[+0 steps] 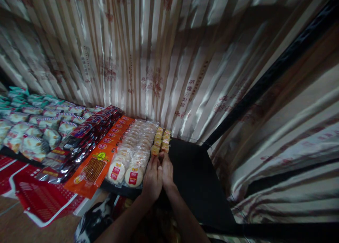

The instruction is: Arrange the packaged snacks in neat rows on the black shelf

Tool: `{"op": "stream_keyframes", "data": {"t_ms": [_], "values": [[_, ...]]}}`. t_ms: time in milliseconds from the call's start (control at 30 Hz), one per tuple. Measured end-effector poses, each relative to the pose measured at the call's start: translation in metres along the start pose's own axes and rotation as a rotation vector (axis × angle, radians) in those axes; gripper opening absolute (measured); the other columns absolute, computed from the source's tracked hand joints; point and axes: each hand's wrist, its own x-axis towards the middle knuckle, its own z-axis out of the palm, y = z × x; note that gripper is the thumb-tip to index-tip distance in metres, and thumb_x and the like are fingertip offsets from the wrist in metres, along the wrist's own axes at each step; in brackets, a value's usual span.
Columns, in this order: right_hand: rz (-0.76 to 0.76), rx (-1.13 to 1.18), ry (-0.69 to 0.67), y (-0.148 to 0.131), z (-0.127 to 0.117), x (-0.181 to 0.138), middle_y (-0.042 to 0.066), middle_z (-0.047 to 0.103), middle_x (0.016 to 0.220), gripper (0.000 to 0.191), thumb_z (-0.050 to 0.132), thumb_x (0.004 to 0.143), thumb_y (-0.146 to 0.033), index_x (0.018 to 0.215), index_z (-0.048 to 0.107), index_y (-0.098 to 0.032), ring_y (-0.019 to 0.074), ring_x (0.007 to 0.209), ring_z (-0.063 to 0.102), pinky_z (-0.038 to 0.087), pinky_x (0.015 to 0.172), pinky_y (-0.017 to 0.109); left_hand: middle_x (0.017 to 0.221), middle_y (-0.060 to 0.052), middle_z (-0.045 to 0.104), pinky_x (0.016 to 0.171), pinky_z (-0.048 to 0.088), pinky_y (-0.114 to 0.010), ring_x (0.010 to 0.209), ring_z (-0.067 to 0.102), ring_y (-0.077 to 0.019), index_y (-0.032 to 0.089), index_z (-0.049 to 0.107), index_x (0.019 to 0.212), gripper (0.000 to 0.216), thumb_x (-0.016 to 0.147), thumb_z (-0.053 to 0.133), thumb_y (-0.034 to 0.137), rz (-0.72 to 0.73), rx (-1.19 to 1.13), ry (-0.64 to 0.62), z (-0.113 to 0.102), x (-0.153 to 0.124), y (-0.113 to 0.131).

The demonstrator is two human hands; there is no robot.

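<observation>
Both my hands reach forward side by side to two short rows of small yellow wrapped snack packets on a black shelf. My left hand is closed, its fingertips on the front packet of the left row. Close against it, my right hand is closed at the front end of the right row. Its fingers partly cover the packets there. Just left of my hands lie two rows of clear-wrapped round rice crackers with red labels.
An orange snack bag leans left of the crackers. Dark red packs and several white bags stand farther left. Red baskets sit below. Striped sheeting hangs behind, and a black post rises at right.
</observation>
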Motion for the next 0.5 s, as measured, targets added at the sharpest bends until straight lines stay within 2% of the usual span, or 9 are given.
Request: {"op": "stream_keyframes", "data": {"t_ms": [133,300,433,500], "values": [[-0.023,0.03,0.027,0.0,0.002,-0.002,0.008,0.058,0.097,0.025,0.039,0.078,-0.025,0.098,0.051,-0.017,0.0177,0.084,0.059,0.046,0.077,0.031,0.137,-0.016,0.04,0.109,0.027,-0.042,0.13,0.033,-0.0216,0.009,0.044,0.127,0.046,0.089,0.028,0.027,-0.029,-0.033,-0.036,0.003,0.005,-0.003],[0.013,0.017,0.068,0.007,0.008,-0.007,0.01,0.05,0.113,0.041,0.039,0.079,-0.022,0.119,0.047,-0.02,0.0186,0.091,0.059,0.048,0.079,0.033,0.14,-0.015,0.037,0.11,0.025,-0.041,0.131,0.03,-0.0202,0.009,0.039,0.131,0.047,0.089,0.026,0.027,-0.012,-0.049,-0.065,0.005,0.008,-0.005],[-0.066,0.051,0.056,0.019,0.015,-0.008,0.01,0.048,0.124,0.049,0.038,0.078,-0.019,0.126,0.044,-0.02,0.0194,0.112,0.05,0.041,0.095,0.035,0.14,-0.016,0.036,0.109,0.026,-0.042,0.132,0.029,-0.0203,0.007,0.036,0.132,0.049,0.089,0.027,0.027,0.003,-0.04,-0.076,0.009,0.012,-0.006],[-0.093,0.075,0.066,0.022,0.016,-0.01,0.009,0.048,0.125,0.049,0.036,0.079,-0.019,0.127,0.044,-0.019,0.0185,0.116,0.046,0.039,0.099,0.035,0.139,-0.015,0.037,0.108,0.027,-0.043,0.131,0.03,-0.0208,0.007,0.038,0.131,0.048,0.088,0.027,0.026,-0.007,-0.028,-0.056,0.01,0.013,-0.006]]}}
